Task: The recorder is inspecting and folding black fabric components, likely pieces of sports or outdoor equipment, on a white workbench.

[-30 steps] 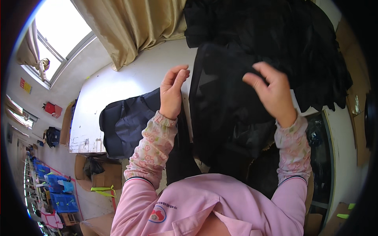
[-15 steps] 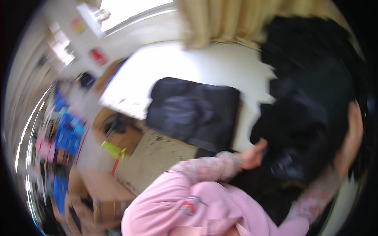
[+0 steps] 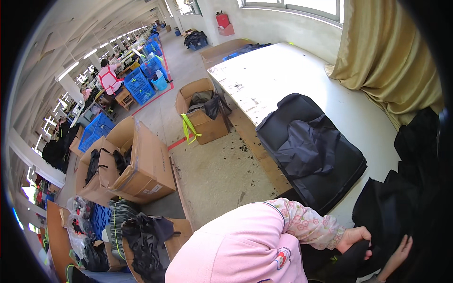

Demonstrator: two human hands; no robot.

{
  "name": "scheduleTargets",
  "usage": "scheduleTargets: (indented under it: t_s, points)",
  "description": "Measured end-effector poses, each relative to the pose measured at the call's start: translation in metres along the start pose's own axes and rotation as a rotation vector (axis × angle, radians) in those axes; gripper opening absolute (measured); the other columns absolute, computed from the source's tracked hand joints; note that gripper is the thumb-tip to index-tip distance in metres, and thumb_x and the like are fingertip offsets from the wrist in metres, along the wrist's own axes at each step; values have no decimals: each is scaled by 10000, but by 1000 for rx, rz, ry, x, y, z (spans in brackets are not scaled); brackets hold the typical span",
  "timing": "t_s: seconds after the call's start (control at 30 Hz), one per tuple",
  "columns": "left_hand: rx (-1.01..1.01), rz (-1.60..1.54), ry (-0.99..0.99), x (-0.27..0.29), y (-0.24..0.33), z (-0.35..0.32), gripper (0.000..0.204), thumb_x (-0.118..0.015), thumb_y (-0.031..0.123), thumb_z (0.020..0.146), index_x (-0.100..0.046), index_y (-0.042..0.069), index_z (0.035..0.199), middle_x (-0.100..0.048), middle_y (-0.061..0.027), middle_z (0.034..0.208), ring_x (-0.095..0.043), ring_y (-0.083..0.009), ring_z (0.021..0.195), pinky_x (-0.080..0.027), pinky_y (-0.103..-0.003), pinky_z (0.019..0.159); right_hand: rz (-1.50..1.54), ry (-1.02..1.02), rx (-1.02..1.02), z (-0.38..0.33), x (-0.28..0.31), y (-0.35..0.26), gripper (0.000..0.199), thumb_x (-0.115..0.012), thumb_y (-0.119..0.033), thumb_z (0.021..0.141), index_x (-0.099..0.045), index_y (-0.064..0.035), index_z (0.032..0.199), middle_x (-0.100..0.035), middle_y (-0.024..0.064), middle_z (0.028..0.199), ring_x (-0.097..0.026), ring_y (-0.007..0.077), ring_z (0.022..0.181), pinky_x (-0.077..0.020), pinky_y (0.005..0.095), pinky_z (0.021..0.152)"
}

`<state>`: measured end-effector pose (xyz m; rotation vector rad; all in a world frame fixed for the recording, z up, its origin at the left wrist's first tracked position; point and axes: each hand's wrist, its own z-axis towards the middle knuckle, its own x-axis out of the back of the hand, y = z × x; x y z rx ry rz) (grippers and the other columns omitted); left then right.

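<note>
Black fabric pieces (image 3: 384, 203) lie heaped at the right end of the white table. My left hand (image 3: 353, 238), at the end of a floral sleeve, has its fingers curled round a fold of this black fabric. Just to the right, my right hand (image 3: 399, 257) lies with fingers stretched out against the fabric; its forearm is partly hidden. A flat, rounded black bag panel (image 3: 344, 181) rests on the table to the left of my hands, with a crumpled dark cloth (image 3: 309, 146) on top.
The white table (image 3: 283, 66) runs along a wall with a gold curtain (image 3: 377, 61). Cardboard boxes (image 3: 151, 165) with dark fabric stand on the floor at left. Farther off are blue crates (image 3: 138, 87) and a seated person in pink (image 3: 109, 78).
The view has swung left and sharpened. Both hands are now closer together at the lower right. My left hand has closed on the black fabric.
</note>
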<state>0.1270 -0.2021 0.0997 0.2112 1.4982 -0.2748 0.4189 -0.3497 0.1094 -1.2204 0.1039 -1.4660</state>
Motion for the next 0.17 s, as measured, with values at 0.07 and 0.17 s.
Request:
scheduleTargets:
  t_s: [0.07, 0.17]
  points:
    - [3, 175, -208, -23, 4, -15, 526, -468, 406, 825, -627, -57, 1017, -645, -172, 713, -589, -231, 523, -525, -379, 621, 8, -206, -16, -1, -25, 46, 354, -518, -176, 979, -508, 73, 1231, -587, 178, 1208, -552, 228, 1115, -406, 310, 970]
    - [52, 323, -509, -37, 38, -44, 688, -448, 660, 842, -661, 49, 1078, -668, -210, 1042, -594, -266, 481, -527, -421, 561, -305, -231, -17, -47, -39, 59, 354, -461, -148, 995, -483, 37, 1297, -545, 220, 1286, -512, 259, 1214, -354, 313, 1052]
